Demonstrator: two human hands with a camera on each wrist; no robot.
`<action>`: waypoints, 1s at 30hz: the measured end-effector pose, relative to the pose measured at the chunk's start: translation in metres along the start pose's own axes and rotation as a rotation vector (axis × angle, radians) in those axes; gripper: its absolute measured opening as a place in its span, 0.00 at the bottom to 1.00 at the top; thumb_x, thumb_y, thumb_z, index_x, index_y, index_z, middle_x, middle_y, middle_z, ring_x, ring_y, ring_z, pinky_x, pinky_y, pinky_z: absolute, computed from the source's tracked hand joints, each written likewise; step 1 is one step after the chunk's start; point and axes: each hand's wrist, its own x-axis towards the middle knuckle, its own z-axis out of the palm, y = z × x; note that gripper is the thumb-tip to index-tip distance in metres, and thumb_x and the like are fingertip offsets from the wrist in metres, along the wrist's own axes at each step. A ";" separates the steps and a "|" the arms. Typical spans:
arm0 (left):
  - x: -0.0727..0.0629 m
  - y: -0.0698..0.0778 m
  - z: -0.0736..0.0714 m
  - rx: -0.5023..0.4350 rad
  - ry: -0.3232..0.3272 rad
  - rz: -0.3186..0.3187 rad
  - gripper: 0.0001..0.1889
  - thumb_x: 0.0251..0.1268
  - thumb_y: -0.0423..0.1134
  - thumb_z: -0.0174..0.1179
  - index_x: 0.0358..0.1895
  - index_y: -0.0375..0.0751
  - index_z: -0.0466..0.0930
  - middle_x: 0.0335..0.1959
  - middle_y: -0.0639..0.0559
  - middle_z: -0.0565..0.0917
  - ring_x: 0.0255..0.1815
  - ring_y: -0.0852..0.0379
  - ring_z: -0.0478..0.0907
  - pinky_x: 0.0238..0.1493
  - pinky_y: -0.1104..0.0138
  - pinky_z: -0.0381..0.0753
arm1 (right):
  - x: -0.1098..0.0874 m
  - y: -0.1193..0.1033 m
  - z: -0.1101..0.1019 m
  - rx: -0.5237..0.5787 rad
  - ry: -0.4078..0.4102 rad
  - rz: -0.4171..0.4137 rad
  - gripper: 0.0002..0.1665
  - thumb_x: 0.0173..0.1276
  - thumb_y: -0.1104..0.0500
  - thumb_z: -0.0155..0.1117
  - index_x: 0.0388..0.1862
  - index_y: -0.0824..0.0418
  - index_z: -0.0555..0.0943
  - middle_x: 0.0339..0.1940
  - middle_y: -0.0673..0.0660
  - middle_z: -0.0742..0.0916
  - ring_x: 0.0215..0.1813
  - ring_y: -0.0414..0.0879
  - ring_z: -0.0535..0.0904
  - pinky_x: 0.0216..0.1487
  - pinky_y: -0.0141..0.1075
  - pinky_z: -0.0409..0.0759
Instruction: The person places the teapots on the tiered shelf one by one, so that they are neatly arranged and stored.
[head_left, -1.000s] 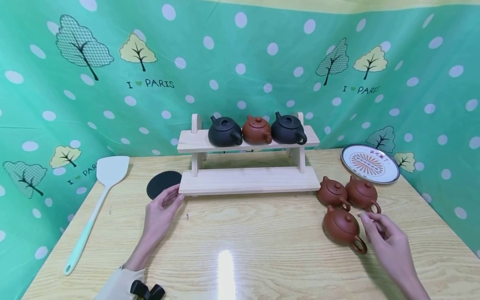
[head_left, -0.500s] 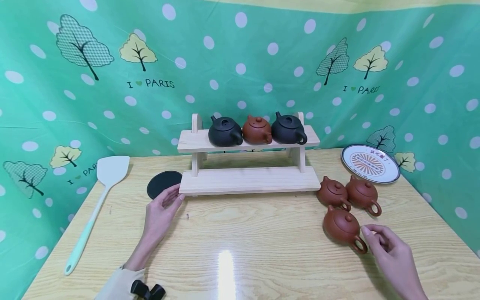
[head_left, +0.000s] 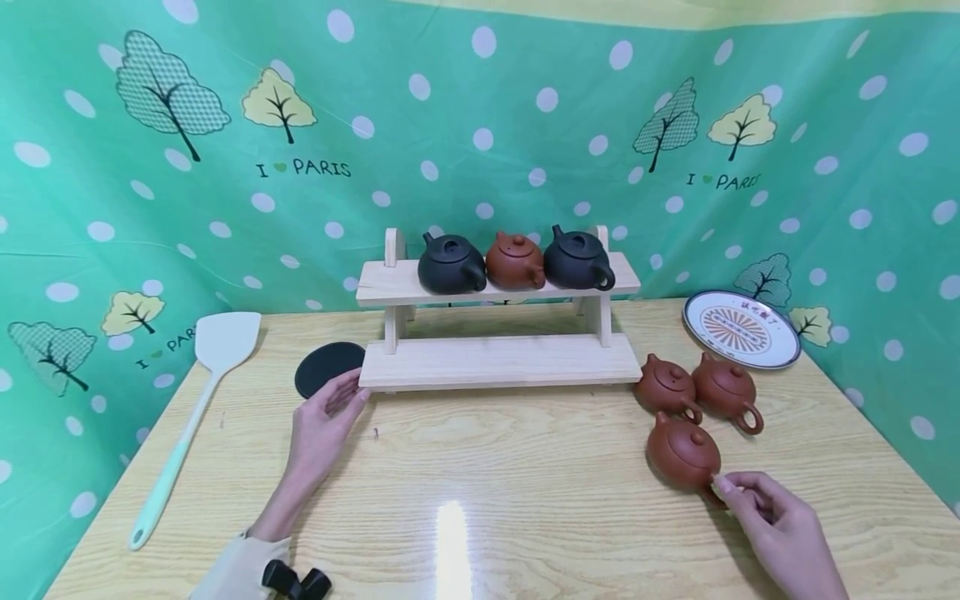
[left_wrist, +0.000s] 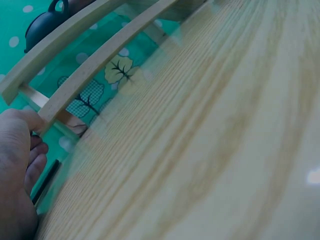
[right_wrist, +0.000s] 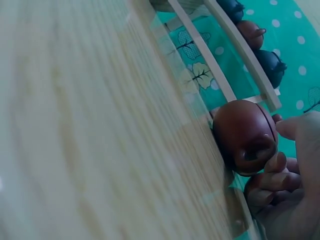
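Observation:
My left hand (head_left: pixel 322 425) grips the left end of the lower board of a two-tier wooden shelf (head_left: pixel 498 362). In the left wrist view its thumb lies at the board's end, with the fingers curled below. At the right, my right hand (head_left: pixel 776 517) is at the handle of the nearest reddish-brown teapot (head_left: pixel 681 450); the thumb overlaps the handle. A gap shows between thumb and fingers beside this teapot (right_wrist: pixel 242 132) in the right wrist view. Two more brown teapots, one left (head_left: pixel 666 387) and one right (head_left: pixel 725 387), stand just behind it.
On the upper board sit a black teapot (head_left: pixel 452 265), a small brown teapot (head_left: pixel 514 261) and another black teapot (head_left: pixel 577 260). A plate (head_left: pixel 742 329) lies at the back right. A black round disc (head_left: pixel 326 367) and a white-and-mint turner (head_left: pixel 191 425) lie left.
My right hand has come down toward the front, from beside the nearest brown teapot's body to its handle. The left hand stays on the shelf's end.

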 end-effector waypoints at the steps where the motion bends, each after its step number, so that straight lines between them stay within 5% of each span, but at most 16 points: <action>1: 0.000 0.000 0.000 0.000 0.000 0.001 0.19 0.74 0.35 0.65 0.64 0.32 0.81 0.60 0.38 0.84 0.60 0.43 0.81 0.58 0.80 0.78 | 0.000 0.000 0.000 -0.006 -0.005 -0.002 0.15 0.78 0.55 0.65 0.46 0.68 0.85 0.25 0.49 0.82 0.28 0.37 0.74 0.28 0.25 0.70; 15: 0.000 0.001 0.000 -0.001 0.002 -0.007 0.20 0.74 0.36 0.65 0.64 0.33 0.81 0.60 0.40 0.84 0.60 0.45 0.81 0.58 0.80 0.78 | 0.003 0.007 -0.001 -0.030 -0.133 0.037 0.21 0.83 0.54 0.57 0.55 0.71 0.85 0.44 0.59 0.91 0.41 0.25 0.78 0.35 0.17 0.76; 30: -0.001 0.001 0.000 0.004 0.002 0.004 0.19 0.74 0.36 0.66 0.64 0.33 0.81 0.59 0.39 0.85 0.60 0.45 0.82 0.57 0.80 0.78 | 0.003 0.003 0.006 0.016 -0.030 -0.132 0.11 0.81 0.63 0.59 0.45 0.65 0.87 0.37 0.50 0.89 0.44 0.24 0.77 0.43 0.13 0.74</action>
